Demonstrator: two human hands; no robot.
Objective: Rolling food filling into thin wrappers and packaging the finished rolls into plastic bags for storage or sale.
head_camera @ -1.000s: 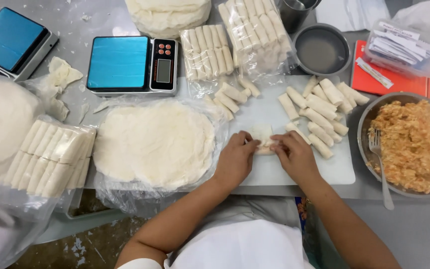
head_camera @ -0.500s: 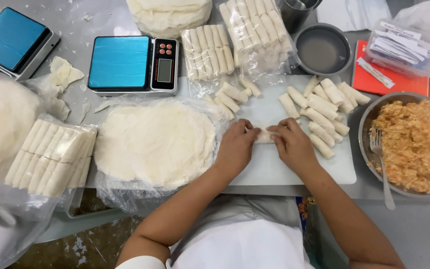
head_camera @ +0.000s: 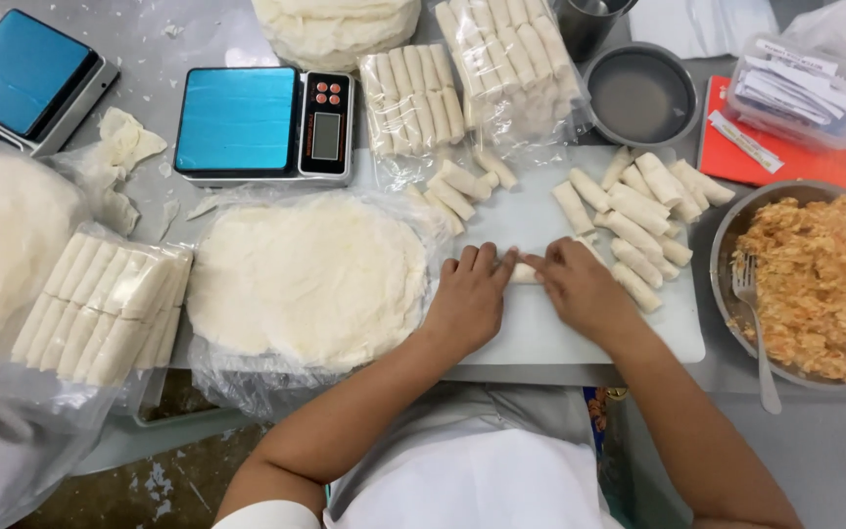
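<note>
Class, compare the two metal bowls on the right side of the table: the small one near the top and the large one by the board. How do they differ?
The small bowl holds only a thin greyish liquid; the large bowl is heaped with orange-brown filling. The small bowl has no utensil; a fork leans in the large bowl. The small bowl shows whole; the large bowl is cut off by the frame edge. Both are round and metal.

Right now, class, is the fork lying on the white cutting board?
No. The fork rests in the metal bowl of filling, to the right of the board.
</note>
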